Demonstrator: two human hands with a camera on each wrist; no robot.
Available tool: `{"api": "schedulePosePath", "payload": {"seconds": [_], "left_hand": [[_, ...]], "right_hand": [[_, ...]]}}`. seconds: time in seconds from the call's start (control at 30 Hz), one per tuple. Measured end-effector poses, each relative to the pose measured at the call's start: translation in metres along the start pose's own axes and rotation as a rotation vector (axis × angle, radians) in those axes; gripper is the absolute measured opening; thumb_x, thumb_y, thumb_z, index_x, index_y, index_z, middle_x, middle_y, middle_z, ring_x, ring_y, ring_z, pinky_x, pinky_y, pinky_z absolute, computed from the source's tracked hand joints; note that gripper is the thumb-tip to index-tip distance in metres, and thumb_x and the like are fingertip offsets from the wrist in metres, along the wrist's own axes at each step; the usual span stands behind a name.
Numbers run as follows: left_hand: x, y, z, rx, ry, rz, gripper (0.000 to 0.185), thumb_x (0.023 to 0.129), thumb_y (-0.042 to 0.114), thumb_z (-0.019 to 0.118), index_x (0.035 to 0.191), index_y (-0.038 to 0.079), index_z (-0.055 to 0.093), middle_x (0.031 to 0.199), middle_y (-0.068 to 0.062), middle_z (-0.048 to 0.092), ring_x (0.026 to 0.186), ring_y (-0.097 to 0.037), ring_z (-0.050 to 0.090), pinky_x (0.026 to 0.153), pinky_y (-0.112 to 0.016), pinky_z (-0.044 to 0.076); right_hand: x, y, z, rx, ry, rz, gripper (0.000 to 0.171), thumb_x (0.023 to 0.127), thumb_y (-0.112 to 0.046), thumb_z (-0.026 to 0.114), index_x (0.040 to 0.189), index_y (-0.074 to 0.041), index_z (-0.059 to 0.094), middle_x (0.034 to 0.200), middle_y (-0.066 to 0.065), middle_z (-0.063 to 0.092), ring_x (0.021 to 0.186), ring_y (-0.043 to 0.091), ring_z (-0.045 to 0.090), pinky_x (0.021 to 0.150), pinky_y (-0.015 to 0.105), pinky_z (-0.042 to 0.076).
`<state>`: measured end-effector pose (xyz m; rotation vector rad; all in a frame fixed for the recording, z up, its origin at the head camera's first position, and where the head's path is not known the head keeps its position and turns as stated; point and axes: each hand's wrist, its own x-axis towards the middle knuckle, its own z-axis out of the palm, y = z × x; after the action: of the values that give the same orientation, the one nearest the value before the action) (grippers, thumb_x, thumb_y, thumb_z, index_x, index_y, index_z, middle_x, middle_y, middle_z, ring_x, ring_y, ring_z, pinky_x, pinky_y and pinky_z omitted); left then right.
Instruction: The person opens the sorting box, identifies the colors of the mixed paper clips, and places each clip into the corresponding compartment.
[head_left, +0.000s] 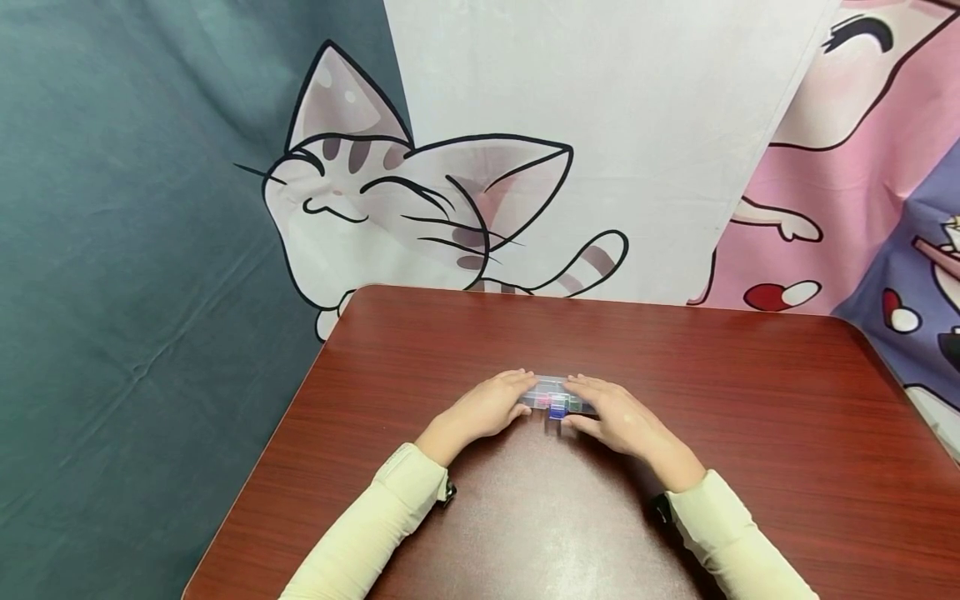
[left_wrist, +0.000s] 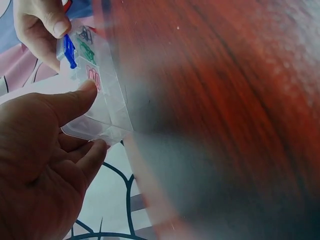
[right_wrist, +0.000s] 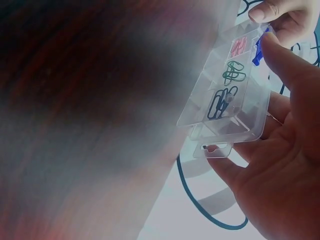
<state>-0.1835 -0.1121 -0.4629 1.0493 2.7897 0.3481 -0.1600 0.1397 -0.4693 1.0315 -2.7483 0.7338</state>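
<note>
A small clear plastic box (head_left: 551,393) with several compartments lies on the red-brown table (head_left: 675,358), held at both ends. My left hand (head_left: 519,398) pinches its left end between thumb (left_wrist: 80,97) and fingers. My right hand (head_left: 581,407) holds the right end, fingers under the box and thumb (right_wrist: 280,55) against a blue latch (right_wrist: 258,53) on the front edge. Inside lie pink paper clips (right_wrist: 238,46), green paper clips (right_wrist: 234,73) and dark paper clips (right_wrist: 220,103), each in its own compartment. The lid (left_wrist: 107,90) looks down over them.
The table's far edge (head_left: 600,297) meets a hanging cloth printed with a cartoon cat (head_left: 390,208). Its left edge (head_left: 277,425) runs along a dark green cloth. Bare tabletop lies on all sides of the box.
</note>
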Motion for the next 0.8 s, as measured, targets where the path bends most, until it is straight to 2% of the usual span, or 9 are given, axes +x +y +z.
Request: {"api": "schedulePosePath", "payload": {"seconds": [0.27, 0.63, 0.8], "left_hand": [[-0.0002, 0.0004, -0.0005, -0.018, -0.002, -0.009, 0.056, 0.103, 0.028, 0.061, 0.152, 0.006, 0.046, 0.155, -0.011, 0.046, 0.147, -0.023, 0.039, 0.12, -0.036, 0.032], [0.0007, -0.0004, 0.0008, -0.012, -0.003, -0.009, 0.055, 0.103, 0.027, 0.06, 0.152, 0.006, 0.046, 0.155, -0.011, 0.046, 0.147, -0.023, 0.039, 0.119, -0.036, 0.032], [0.0009, -0.0005, 0.0005, -0.001, 0.001, -0.004, 0.055, 0.103, 0.027, 0.06, 0.151, 0.005, 0.047, 0.155, -0.011, 0.046, 0.147, -0.023, 0.039, 0.12, -0.035, 0.032]], "right_hand": [[0.0022, -0.0008, -0.0015, 0.036, -0.029, 0.063, 0.046, 0.097, -0.024, 0.069, 0.134, 0.004, 0.063, 0.136, 0.028, 0.06, 0.13, 0.042, 0.056, 0.108, 0.055, 0.043], [0.0065, -0.0019, 0.0022, 0.017, 0.025, 0.102, 0.033, 0.097, -0.019, 0.069, 0.124, 0.0, 0.07, 0.128, 0.023, 0.066, 0.121, 0.04, 0.062, 0.103, 0.056, 0.047], [0.009, -0.0019, 0.0024, 0.017, 0.049, 0.138, 0.031, 0.096, -0.021, 0.071, 0.121, -0.003, 0.073, 0.124, 0.02, 0.07, 0.118, 0.038, 0.065, 0.1, 0.054, 0.05]]}}
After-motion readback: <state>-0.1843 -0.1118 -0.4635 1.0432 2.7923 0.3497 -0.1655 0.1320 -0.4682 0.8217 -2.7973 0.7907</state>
